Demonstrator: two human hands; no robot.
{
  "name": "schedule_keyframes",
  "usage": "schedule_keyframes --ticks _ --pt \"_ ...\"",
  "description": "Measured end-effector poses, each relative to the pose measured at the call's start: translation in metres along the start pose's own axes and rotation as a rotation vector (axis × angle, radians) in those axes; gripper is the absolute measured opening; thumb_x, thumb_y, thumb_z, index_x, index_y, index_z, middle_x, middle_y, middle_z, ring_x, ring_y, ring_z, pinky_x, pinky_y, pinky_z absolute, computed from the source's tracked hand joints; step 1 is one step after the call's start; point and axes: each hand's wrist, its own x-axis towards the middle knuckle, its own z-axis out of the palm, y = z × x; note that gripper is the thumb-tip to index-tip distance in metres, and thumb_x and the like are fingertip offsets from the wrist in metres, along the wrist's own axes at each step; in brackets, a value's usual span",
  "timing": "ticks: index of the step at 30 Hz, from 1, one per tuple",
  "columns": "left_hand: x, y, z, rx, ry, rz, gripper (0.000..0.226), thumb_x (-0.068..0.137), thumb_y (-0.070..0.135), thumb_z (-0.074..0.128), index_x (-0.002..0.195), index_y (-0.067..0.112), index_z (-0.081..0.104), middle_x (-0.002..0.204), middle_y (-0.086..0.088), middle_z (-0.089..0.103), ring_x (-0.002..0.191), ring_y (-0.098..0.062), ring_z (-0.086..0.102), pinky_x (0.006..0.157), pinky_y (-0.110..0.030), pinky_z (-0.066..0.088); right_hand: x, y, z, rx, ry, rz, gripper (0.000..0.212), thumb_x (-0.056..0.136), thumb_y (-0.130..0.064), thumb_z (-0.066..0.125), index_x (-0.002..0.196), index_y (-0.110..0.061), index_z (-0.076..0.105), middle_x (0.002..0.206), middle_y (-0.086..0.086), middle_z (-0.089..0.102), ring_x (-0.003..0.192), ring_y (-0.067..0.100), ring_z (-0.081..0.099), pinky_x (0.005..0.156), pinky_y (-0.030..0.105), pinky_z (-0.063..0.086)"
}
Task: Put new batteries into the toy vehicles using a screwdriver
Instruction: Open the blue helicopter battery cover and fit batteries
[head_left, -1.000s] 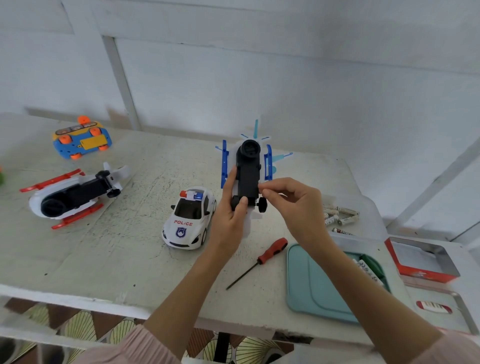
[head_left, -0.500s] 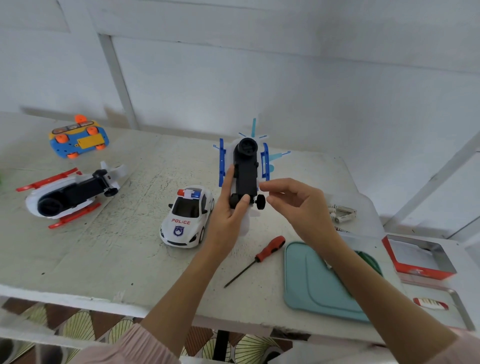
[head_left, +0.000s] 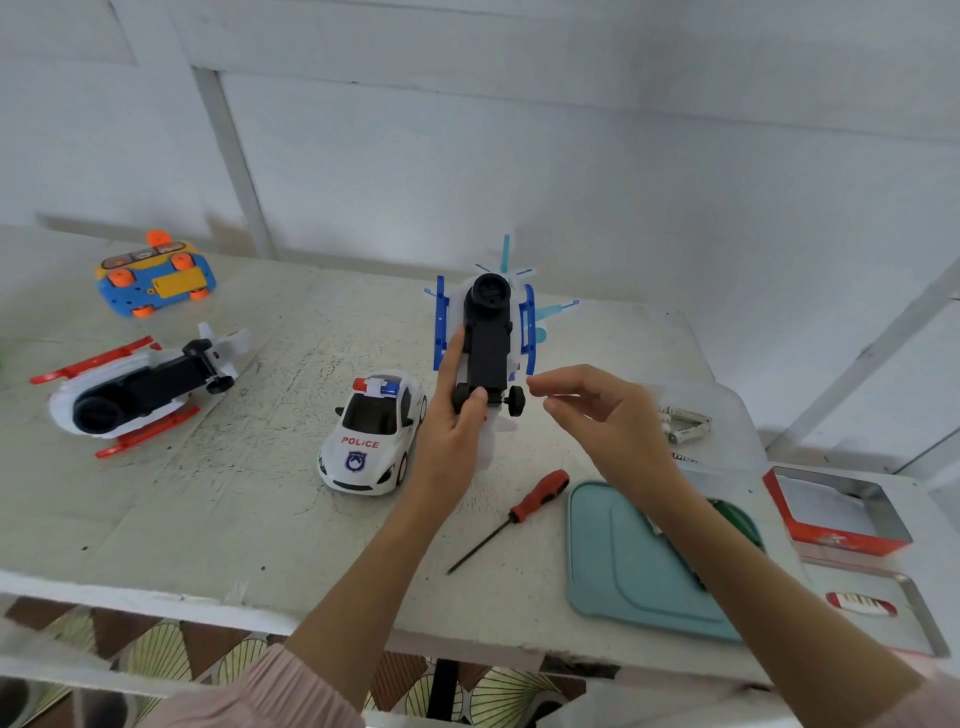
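Right hand (head_left: 602, 415), empty with loosely curled fingers, hovers just right of the blue helicopter (head_left: 488, 338) gripped belly-up by the left hand (head_left: 452, 436), while the screwdriver (head_left: 511, 519) lies below it, nearer than to the left.

The right forearm covers part of the teal tray (head_left: 623, 566) and most of the dark green thing (head_left: 740, 522) on it. The batteries (head_left: 685, 423) are too small to count. Print on the red-and-white label (head_left: 860, 604) cannot be read. The worktop (head_left: 208, 509) is cut off at the left edge.
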Motion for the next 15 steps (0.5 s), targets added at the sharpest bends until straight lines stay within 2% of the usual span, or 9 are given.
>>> schedule_keyframes --ticks 3,7,9,12,13,15 --pt "0.001 0.0 0.001 -0.019 0.022 -0.017 0.062 0.097 0.01 0.038 0.129 0.062 0.028 0.117 0.041 0.048 0.103 0.008 0.055 0.088 -0.017 0.044 -0.004 0.006 -0.002 -0.026 0.009 -0.003 0.022 0.085 0.004 0.058 0.099 -0.009 0.069 0.097 0.0 0.07 0.092 0.006 0.065 0.085 0.017 0.05" --pt "0.001 0.0 0.0 -0.011 0.029 -0.002 0.059 0.088 0.022 0.039 0.129 0.064 0.029 0.119 0.033 0.053 0.1 0.001 0.057 0.09 -0.02 0.045 -0.011 0.02 -0.002 -0.156 -0.076 -0.033 0.02 0.083 0.003 0.061 0.095 -0.011 0.071 0.092 -0.003 0.07 0.088 0.003 0.064 0.083 0.019 0.052" --pt "0.001 -0.003 -0.001 -0.001 0.027 0.002 0.058 0.089 0.026 0.041 0.13 0.065 0.029 0.119 0.03 0.056 0.101 -0.003 0.059 0.095 -0.026 0.046 -0.015 0.027 -0.002 -0.279 -0.225 -0.058 0.019 0.08 -0.001 0.065 0.094 -0.013 0.071 0.093 -0.006 0.069 0.088 0.002 0.062 0.085 0.022 0.05" --pt "0.0 -0.002 -0.003 -0.008 0.013 0.008 0.055 0.086 0.043 0.05 0.131 0.065 0.027 0.119 0.032 0.058 0.11 -0.007 0.06 0.101 -0.032 0.044 -0.023 0.038 0.0 -0.442 -0.538 -0.083 0.029 0.075 -0.005 0.068 0.103 -0.012 0.069 0.106 -0.001 0.064 0.102 0.009 0.054 0.093 0.025 0.044" --pt "0.0 -0.001 -0.003 -0.014 0.007 0.01 0.057 0.084 0.046 0.053 0.131 0.065 0.027 0.119 0.033 0.058 0.113 -0.007 0.059 0.101 -0.031 0.044 -0.025 0.041 0.001 -0.479 -0.62 -0.094 0.034 0.074 -0.007 0.069 0.108 -0.011 0.068 0.111 0.001 0.062 0.106 0.012 0.05 0.094 0.025 0.042" --pt "-0.001 0.0 -0.003 -0.025 -0.005 0.012 0.065 0.087 0.041 0.062 0.137 0.056 0.023 0.117 0.037 0.057 0.114 -0.002 0.058 0.097 -0.021 0.044 -0.028 0.047 0.005 -0.554 -0.679 -0.14 0.037 0.074 -0.012 0.071 0.112 -0.013 0.066 0.113 0.003 0.059 0.108 0.017 0.048 0.095 0.029 0.041"
